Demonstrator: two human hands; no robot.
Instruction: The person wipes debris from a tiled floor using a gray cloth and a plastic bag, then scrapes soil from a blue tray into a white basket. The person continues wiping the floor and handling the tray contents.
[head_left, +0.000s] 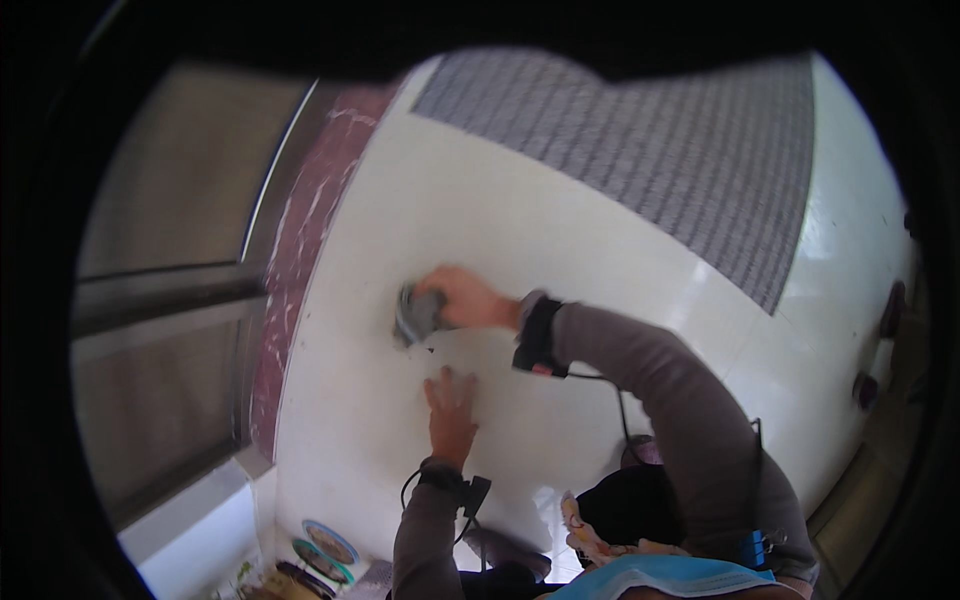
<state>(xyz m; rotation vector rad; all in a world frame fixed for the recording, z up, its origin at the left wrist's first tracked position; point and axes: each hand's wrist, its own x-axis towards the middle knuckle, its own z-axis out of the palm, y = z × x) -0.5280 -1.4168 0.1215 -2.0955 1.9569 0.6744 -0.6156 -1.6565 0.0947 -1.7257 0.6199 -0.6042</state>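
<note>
My right hand grips a bunched grey cloth and presses it on the pale, glossy tile floor. Motion blurs both the cloth and the fingers. A small dark speck lies on the tile just below the cloth. Nearer to me, my left hand rests on the floor with its fingers spread and nothing in it. Each wrist wears a black strap with a small device and a cable.
Along the left runs a dark red marble sill beneath framed glass panels. A grey striped mat lies at the upper right. Round blue- and green-rimmed objects stand at the lower left. My shoe is at the bottom.
</note>
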